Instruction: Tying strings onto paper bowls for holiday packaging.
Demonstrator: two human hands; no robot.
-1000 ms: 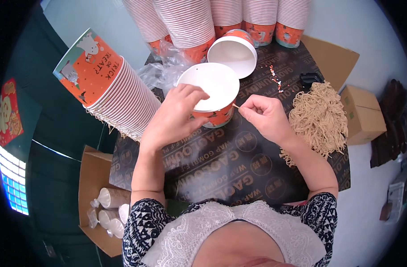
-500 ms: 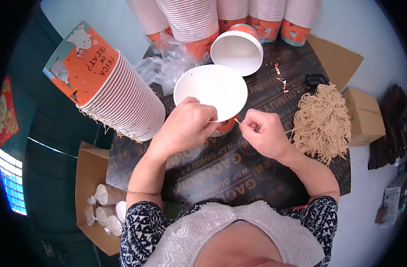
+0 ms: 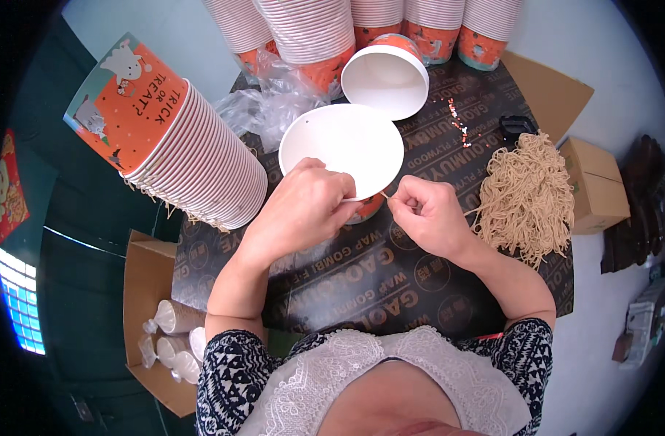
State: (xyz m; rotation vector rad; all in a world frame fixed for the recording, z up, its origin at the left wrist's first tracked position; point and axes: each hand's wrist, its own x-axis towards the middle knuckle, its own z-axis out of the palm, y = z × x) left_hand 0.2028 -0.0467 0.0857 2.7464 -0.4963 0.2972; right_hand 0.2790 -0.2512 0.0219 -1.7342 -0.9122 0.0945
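A paper bucket (image 3: 339, 145), white inside and orange-printed outside, faces me with its mouth tipped up over the middle of the table. My left hand (image 3: 299, 207) is closed on its near rim, thumb and fingers pinching the edge. Close by on the right, my right hand (image 3: 427, 214) pinches a thin tan cord (image 3: 385, 195), whose tip sticks out to the left at the bucket's outer wall, just under the rim. Whether the tip enters a hole there I cannot tell. One small dark hole shows on the bucket's far left side.
A nested stack of orange buckets (image 3: 201, 156) leans at the left. More stacks (image 3: 303, 33) line the back, beside clear plastic (image 3: 267, 109) and another bucket (image 3: 387, 80) on its side. A heap of tan cords (image 3: 529, 200) lies right. Cardboard box (image 3: 147, 291) stands lower left.
My right hand has shifted slightly left, bringing the cord's tip closer to the bucket wall. My left hand keeps its grip on the rim.
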